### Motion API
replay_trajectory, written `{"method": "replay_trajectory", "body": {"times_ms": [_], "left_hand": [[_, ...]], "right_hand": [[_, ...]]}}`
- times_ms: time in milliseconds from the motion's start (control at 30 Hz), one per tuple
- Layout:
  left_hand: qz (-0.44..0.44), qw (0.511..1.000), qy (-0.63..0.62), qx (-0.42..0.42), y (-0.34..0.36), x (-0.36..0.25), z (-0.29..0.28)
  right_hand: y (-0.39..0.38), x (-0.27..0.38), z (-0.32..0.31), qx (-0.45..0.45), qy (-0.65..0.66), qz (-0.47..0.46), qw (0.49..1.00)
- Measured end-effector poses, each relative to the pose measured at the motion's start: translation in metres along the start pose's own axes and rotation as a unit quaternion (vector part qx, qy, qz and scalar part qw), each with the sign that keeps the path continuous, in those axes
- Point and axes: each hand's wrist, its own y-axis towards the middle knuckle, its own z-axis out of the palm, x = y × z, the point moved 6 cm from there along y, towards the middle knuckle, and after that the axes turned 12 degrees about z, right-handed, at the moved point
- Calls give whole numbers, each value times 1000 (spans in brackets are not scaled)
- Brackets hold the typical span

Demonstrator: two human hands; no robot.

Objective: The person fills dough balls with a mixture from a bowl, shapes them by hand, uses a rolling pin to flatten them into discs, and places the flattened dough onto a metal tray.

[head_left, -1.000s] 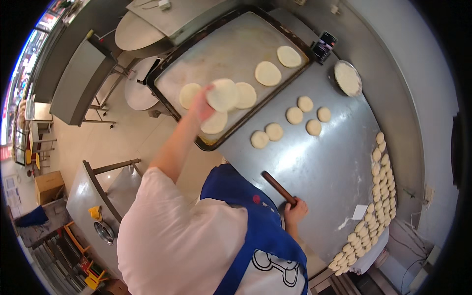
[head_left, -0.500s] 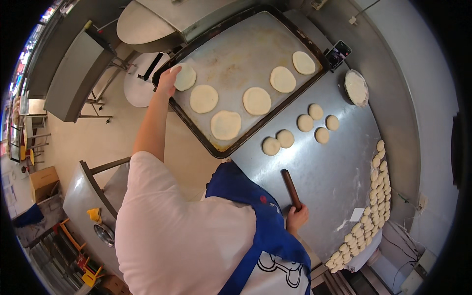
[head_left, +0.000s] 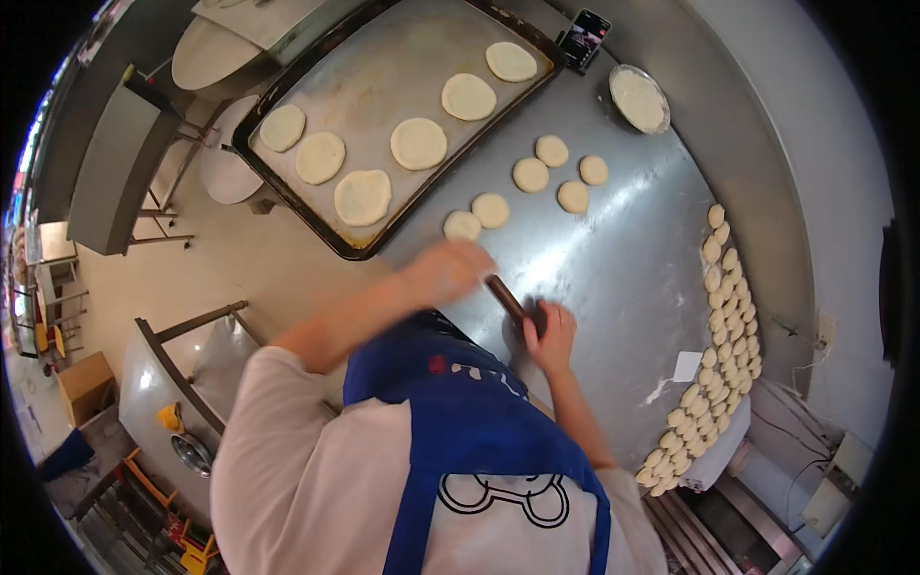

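My right hand (head_left: 551,337) is closed round the near end of a dark wooden rolling pin (head_left: 506,298) over the steel table (head_left: 613,287). Blurred by motion, my left hand (head_left: 448,270) is by the pin's far end, just on the near side of a round dough piece (head_left: 462,226); its fingers cannot be made out. Touching that piece is another dough round (head_left: 491,210), and several more dough rounds (head_left: 551,150) sit farther off. Flattened dough discs (head_left: 419,144) lie spread on a large dark-rimmed baking tray (head_left: 356,251) at the far left.
A bowl of white flour (head_left: 639,100) stands at the back right, near a propped-up phone (head_left: 585,40). Rows of small dough pieces (head_left: 725,350) line the right edge beside a white card (head_left: 687,366). To the left stands another metal table (head_left: 158,369).
My left hand has left the disc at the tray's left corner and swung back to the right, near the rolling pin. The right hand and pin have moved forward and left, and the view has shifted.
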Motion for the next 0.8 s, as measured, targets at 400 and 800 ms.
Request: {"method": "replay_trajectory", "body": {"times_ms": [400,800], "left_hand": [[-185,952,38,242,-29,-56,153],[-193,965,105,144,-10,-22,134]], "right_hand": [[138,141,99,30,-14,-223,974],[16,5,-16,174,125,83,973]]}}
